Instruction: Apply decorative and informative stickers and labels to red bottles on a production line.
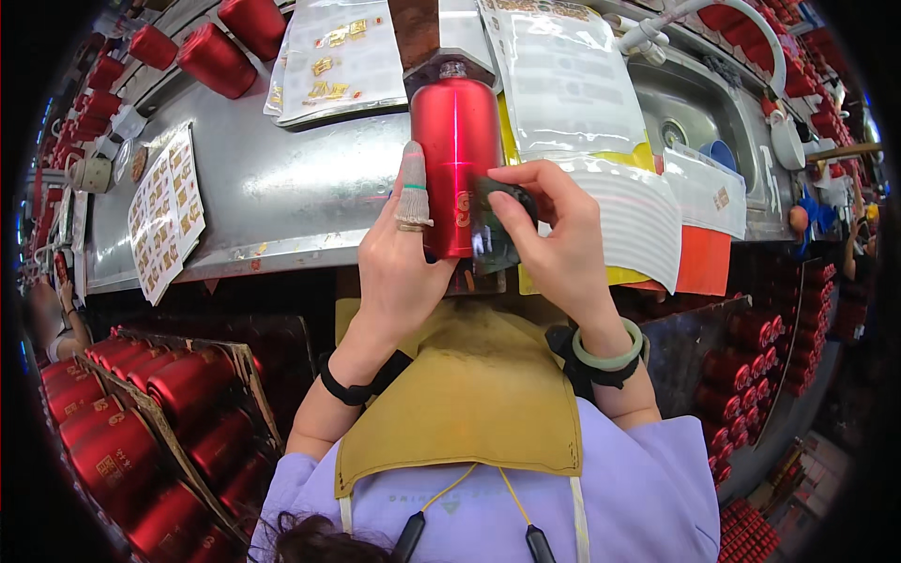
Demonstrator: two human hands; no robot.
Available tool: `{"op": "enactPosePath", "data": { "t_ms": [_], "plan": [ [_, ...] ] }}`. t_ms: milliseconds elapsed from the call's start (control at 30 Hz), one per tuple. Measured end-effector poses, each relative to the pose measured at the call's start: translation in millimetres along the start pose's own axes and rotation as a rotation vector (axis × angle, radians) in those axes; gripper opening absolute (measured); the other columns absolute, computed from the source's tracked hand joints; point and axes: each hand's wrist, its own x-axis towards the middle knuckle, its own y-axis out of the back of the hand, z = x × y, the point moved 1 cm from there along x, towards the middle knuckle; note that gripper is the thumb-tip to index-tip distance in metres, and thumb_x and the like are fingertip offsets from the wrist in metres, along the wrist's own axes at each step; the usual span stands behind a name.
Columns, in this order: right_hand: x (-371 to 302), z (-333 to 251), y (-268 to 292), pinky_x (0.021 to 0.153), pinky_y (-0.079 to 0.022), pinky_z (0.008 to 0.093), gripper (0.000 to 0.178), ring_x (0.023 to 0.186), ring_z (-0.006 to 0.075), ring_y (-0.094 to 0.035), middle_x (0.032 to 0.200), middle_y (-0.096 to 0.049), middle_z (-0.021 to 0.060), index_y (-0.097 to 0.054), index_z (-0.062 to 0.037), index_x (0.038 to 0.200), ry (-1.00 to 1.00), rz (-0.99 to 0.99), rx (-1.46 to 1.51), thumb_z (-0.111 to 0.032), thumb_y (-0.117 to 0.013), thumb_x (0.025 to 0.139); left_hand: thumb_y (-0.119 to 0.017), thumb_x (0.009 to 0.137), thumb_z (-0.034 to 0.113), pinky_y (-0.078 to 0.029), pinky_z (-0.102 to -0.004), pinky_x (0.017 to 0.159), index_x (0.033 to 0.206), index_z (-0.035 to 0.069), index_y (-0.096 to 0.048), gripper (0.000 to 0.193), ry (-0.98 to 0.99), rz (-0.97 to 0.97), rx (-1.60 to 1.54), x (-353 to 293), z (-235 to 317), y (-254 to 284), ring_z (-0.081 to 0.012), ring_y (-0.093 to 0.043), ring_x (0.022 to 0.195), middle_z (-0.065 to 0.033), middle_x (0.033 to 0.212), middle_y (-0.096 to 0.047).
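Red bottle (457,122): on its side between the two hands, neck pointing away from the person; small gold marking near its base, just left of the right fingers.
Left hand (402,253): against bottle's left flank, index stretched along it; other fingertips hidden, cannot tell if closed around it.
Finger sleeve (413,199): grey knit, green band, on left index.
Right hand (568,235): thumb and index pinched on the dark film, at bottle's right side near the base.
Dark film (495,246): see-through, below right fingertips, overlapping bottle.
Desk (310,192): metal, bare stretch left of left fingers.
Sticker sheet (167,211): gold designs, well left of left fingers, over desk's near edge.
Clear sheets (572,103): beyond right fingers, to the right.
Sink (690,103): farther right, past those sheets.
Crated bottles (197,380): red, below and left of left fingers.
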Motion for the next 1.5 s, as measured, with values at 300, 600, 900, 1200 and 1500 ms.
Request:
{"op": "enactPosePath", "data": {
  "t_ms": [300, 600, 900, 1200, 1500],
  "plan": [
    [24.2, -15.1, 16.9, 0.08, -0.053, 0.0305, 0.025, 0.086, 0.0191, -0.066, 0.102, -0.068, 0.0108, -0.069, -0.0004, 0.122, 0.219, 0.24, 0.001, -0.001, -0.064, 0.097, -0.086, 0.062, -0.003, -0.057, -0.0447, 0.094, 0.149, 0.009, -0.054, 0.094, -0.116, 0.026, 0.082, 2.3, 10.5, 4.1, -0.0407, -0.051, 0.133, -0.0197, 0.162, -0.038],
    [-6.2, -9.7, 10.2, 0.082, -0.047, 0.0359, 0.019, 0.085, 0.0223, -0.06, 0.096, -0.069, 0.0006, -0.074, -0.0121, 0.097, 0.868, -0.138, -0.499, -0.009, -0.069, 0.079, -0.091, 0.068, 0.001, -0.054, -0.0435, 0.104, 0.141, 0.003, -0.06, 0.08, -0.052, 0.176, -0.082, -16.0, -10.9, -11.7, -0.037, -0.06, 0.128, -0.0212, 0.155, -0.048],
    [26.3, -8.5, 4.1, 0.075, -0.046, 0.0364, 0.017, 0.081, 0.0191, -0.058, 0.088, -0.07, -0.0009, -0.075, -0.0154, 0.095, 0.977, -0.018, -0.628, -0.01, -0.071, 0.08, -0.096, 0.068, 0.01, -0.05, -0.0394, 0.107, 0.149, -0.005, -0.045, 0.097, 0.007, 0.162, -0.15, -14.8, -12.2, -8.6, -0.0298, -0.063, 0.127, -0.0191, 0.142, -0.061],
    [20.0, -0.2, -1.3, 0.08, -0.049, 0.0368, 0.018, 0.082, 0.0193, -0.057, 0.091, -0.068, -0.0032, -0.072, -0.017, 0.096, 0.967, 0.01, -0.585, -0.014, -0.071, 0.078, -0.094, 0.072, 0.014, -0.051, -0.0396, 0.107, 0.145, -0.008, -0.05, 0.089, 0.183, 0.059, -0.314, -22.0, -22.6, -6.2, -0.0327, -0.064, 0.128, -0.0226, 0.137, -0.064],
    [51.0, 9.5, 5.8, 0.083, -0.047, 0.0382, 0.012, 0.081, 0.0196, -0.058, 0.091, -0.068, -0.0024, -0.07, -0.017, 0.094, 1.05, 0.022, -0.647, -0.016, -0.069, 0.082, -0.093, 0.071, 0.01, -0.046, -0.0396, 0.109, 0.149, -0.004, -0.049, 0.091, 0.111, 0.068, -0.228, -15.5, -18.2, -3.6, -0.03, -0.06, 0.128, -0.0189, 0.137, -0.062]
  ]
}}
